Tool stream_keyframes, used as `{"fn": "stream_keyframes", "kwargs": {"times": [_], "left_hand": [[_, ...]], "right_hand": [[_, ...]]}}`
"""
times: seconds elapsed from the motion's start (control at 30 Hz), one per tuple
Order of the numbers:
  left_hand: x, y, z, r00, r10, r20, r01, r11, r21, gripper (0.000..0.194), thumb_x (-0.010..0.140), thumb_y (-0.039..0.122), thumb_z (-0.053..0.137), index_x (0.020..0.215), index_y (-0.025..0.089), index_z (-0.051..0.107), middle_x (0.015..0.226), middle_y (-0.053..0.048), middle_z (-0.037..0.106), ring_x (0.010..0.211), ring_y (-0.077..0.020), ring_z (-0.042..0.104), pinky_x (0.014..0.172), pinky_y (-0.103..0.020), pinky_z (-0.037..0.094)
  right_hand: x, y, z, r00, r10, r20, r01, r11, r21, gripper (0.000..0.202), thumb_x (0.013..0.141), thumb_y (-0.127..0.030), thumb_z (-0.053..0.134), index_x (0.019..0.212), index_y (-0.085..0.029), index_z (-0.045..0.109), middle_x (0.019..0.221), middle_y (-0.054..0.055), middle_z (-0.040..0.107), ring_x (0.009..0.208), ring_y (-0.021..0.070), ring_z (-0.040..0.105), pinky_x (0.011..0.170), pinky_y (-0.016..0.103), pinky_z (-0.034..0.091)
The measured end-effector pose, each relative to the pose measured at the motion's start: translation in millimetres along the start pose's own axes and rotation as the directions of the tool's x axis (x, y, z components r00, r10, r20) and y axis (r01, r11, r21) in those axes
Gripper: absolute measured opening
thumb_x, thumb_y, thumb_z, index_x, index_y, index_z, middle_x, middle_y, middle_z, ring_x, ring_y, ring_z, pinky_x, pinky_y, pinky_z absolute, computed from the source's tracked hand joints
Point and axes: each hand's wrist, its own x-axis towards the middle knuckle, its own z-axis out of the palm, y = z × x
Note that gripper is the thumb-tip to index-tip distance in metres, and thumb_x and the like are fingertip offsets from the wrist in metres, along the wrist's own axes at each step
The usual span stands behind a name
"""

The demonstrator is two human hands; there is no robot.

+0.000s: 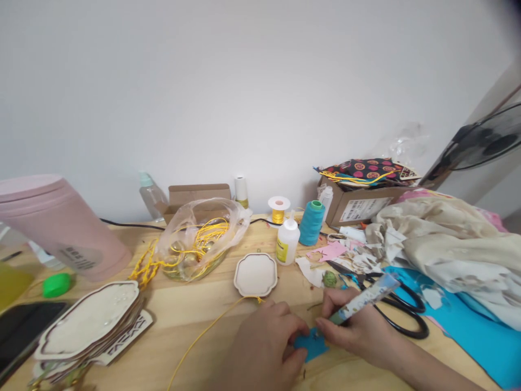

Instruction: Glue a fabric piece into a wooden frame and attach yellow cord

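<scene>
My left hand is closed on the edge of a small blue piece of paper, pressing it to the wooden table. In my right hand is a slanted pen with a pale, patterned barrel. Its lower end points at the blue paper; the tip is hidden by my fingers, so I cannot tell whether it touches. Just beyond my left hand lies a small cream plaque with a dark scalloped rim and a yellow cord at its lower edge. Black-handled scissors lie beside my right hand.
Behind the plaque stand a glue bottle, a blue thread cone and a yellow spool. Left are a plastic bag of cords, stacked plaques and a pink tumbler. Blue sheet and cloth lie right.
</scene>
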Motion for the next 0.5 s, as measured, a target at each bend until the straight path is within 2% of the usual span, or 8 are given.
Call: {"fn": "stream_keyframes", "kwargs": {"times": [0.2,0.5], "left_hand": [[-1.1,1.4,-1.7,1.000,-0.013,0.007,0.013,1.000,-0.013,0.020,0.069,0.020,0.049,0.084,0.026,0.061,0.080,0.001,0.056,0.078,-0.0167,0.047,0.064,-0.025,0.034],[-0.6,1.1,-1.7,1.000,-0.008,0.010,0.008,1.000,-0.017,0.019,0.069,0.020,0.048,0.082,0.025,0.060,0.080,0.001,0.057,0.077,-0.0163,0.048,0.064,-0.025,0.034]], "right_hand": [[-0.9,-1.1,-0.1,1.000,-0.010,0.005,0.010,1.000,-0.001,0.020,0.068,-0.024,0.055,0.053,-0.017,0.043,0.047,-0.004,0.045,0.043,0.0061,0.036,0.038,0.017,0.027],[-1.1,-5.6,-2.6,0.995,0.103,0.012,-0.104,0.980,0.168,0.026,0.072,-0.035,0.052,0.057,-0.019,0.038,0.044,-0.007,0.041,0.035,0.0039,0.033,0.032,0.016,0.023]]}}
